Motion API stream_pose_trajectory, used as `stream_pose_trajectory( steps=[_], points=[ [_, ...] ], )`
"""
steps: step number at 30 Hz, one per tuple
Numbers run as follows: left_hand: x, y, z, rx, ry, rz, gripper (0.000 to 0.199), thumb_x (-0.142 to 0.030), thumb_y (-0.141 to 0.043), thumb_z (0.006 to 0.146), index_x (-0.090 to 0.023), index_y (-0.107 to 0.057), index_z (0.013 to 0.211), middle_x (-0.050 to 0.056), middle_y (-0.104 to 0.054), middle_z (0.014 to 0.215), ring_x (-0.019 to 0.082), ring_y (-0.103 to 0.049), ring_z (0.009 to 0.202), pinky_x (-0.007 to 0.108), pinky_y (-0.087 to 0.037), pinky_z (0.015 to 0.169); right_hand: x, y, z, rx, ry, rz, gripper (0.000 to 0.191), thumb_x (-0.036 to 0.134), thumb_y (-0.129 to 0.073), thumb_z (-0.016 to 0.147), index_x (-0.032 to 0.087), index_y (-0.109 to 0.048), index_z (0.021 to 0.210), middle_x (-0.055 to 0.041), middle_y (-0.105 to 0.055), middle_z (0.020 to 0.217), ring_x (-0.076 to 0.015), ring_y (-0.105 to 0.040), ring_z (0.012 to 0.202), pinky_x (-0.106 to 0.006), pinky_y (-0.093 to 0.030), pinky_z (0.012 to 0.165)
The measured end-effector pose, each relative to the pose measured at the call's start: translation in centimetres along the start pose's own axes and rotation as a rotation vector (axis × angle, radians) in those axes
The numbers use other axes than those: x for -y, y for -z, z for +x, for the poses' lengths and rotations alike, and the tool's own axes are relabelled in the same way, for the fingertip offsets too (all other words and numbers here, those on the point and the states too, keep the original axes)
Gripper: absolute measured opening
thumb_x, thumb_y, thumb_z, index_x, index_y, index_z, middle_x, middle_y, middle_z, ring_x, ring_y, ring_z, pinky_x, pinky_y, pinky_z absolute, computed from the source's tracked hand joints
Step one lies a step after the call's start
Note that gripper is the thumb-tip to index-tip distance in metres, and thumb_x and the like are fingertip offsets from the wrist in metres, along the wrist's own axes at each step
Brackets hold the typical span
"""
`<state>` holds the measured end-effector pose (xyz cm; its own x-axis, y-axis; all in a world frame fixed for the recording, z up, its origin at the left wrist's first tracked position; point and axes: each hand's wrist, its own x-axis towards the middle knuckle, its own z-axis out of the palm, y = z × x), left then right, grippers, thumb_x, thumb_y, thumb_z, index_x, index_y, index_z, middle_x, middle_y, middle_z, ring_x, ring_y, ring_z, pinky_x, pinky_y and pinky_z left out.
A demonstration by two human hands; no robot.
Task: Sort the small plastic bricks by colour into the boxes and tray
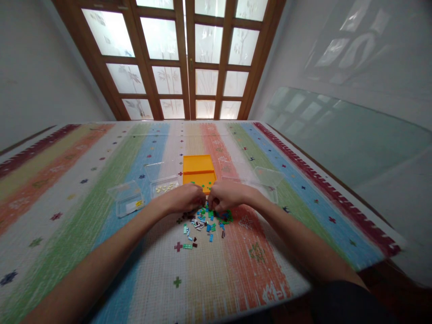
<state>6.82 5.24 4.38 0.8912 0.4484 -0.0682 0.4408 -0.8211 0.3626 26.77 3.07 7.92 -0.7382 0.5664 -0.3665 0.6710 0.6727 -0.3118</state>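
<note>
My left hand [189,197] and my right hand [227,195] are close together over a loose pile of small building bricks [201,221]. Both have their fingers curled downward and pressed together; whatever lies between the fingertips is too small or hidden to name. The bricks are blue, green, grey, white and dark brown, spread on the striped tablecloth in front of the hands. Just beyond the fingers lies an open orange-yellow plastic case [199,164], with several small green pieces in its near half, partly covered by my hands.
Left of my hands stand two clear lidded boxes, one with cream pieces [168,187], the other with a few yellow pieces [139,204]. Another clear box [272,193] sits behind my right forearm. The striped tablecloth [155,279] covers the table; wood-framed glass doors [187,67] rise behind it.
</note>
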Motion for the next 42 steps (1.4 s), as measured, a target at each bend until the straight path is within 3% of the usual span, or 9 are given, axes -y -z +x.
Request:
stream_pose_trajectory(
  steps=[9,16,20,23,27,36,42],
  points=[
    [-0.2,0.6,-0.3,-0.019,0.013,0.008,0.017,-0.006,-0.062,0.081,-0.017,-0.075,0.082,0.004,-0.077,0.08,0.016,-0.068,0.073,0.024,-0.047,0.069,0.1,-0.4,0.4,-0.057,-0.025,-0.071,0.026,0.009,-0.068,0.079,0.018,-0.084,0.097,-0.0034,-0.077,0.077,-0.0124,-0.056,0.059,-0.027,-0.031,0.058],
    [0.6,2.4,-1.2,-0.165,0.082,0.011,0.016,-0.014,-0.059,0.086,-0.017,-0.074,0.084,0.001,-0.073,0.071,0.012,-0.06,0.059,0.023,-0.042,0.063,-0.1,-0.5,0.3,-0.064,0.004,-0.071,0.018,0.014,-0.07,0.083,0.018,-0.084,0.093,-0.0043,-0.077,0.076,-0.0128,-0.055,0.061,-0.027,-0.031,0.059],
    [1.6,2.2,-1.2,-0.252,0.147,0.033,0.015,-0.015,-0.059,0.083,-0.017,-0.074,0.083,-0.001,-0.068,0.061,0.012,-0.057,0.054,0.024,-0.041,0.062,-0.6,-0.1,0.3,-0.213,0.002,-0.033,0.021,0.017,-0.065,0.089,0.018,-0.082,0.101,-0.0057,-0.077,0.082,-0.0136,-0.059,0.067,-0.026,-0.034,0.062],
    [2.4,1.7,-1.0,-0.317,0.199,0.062,0.015,-0.016,-0.059,0.082,-0.017,-0.075,0.084,0.001,-0.071,0.067,0.013,-0.058,0.056,0.026,-0.043,0.065,-1.4,-0.1,0.6,-0.369,-0.091,-0.044,0.024,0.018,-0.061,0.093,0.018,-0.081,0.107,-0.0061,-0.077,0.082,-0.0137,-0.059,0.068,-0.026,-0.034,0.064],
    [3.2,1.2,-0.8,-0.351,0.239,0.085,0.016,-0.014,-0.059,0.08,-0.017,-0.074,0.083,0.004,-0.075,0.075,0.014,-0.061,0.061,0.026,-0.045,0.067,-2.5,-0.8,1.3,-0.422,-0.23,-0.103,0.022,0.018,-0.062,0.094,0.018,-0.08,0.107,-0.008,-0.078,0.087,-0.0154,-0.062,0.074,-0.026,-0.035,0.066],
    [3.5,2.0,-1.5,-0.302,0.219,0.074,0.021,-0.012,-0.057,0.082,-0.017,-0.077,0.088,0.005,-0.079,0.082,0.014,-0.065,0.066,0.026,-0.048,0.071,-2.9,-1.8,2.2,-0.375,-0.31,-0.134,0.025,0.018,-0.056,0.096,0.017,-0.081,0.1,-0.012,-0.08,0.095,-0.0178,-0.063,0.076,-0.029,-0.034,0.066],
    [0.9,2.1,-1.1,-0.052,-0.006,-0.075,0.017,-0.015,-0.064,0.087,-0.02,-0.079,0.092,0.003,-0.082,0.087,0.014,-0.071,0.076,0.024,-0.051,0.075,-2.9,-1.2,1.7,-0.441,-0.26,-0.07,0.027,0.016,-0.06,0.093,0.017,-0.08,0.11,-0.0096,-0.079,0.094,-0.0169,-0.064,0.078,-0.026,-0.036,0.068]
  ],
)
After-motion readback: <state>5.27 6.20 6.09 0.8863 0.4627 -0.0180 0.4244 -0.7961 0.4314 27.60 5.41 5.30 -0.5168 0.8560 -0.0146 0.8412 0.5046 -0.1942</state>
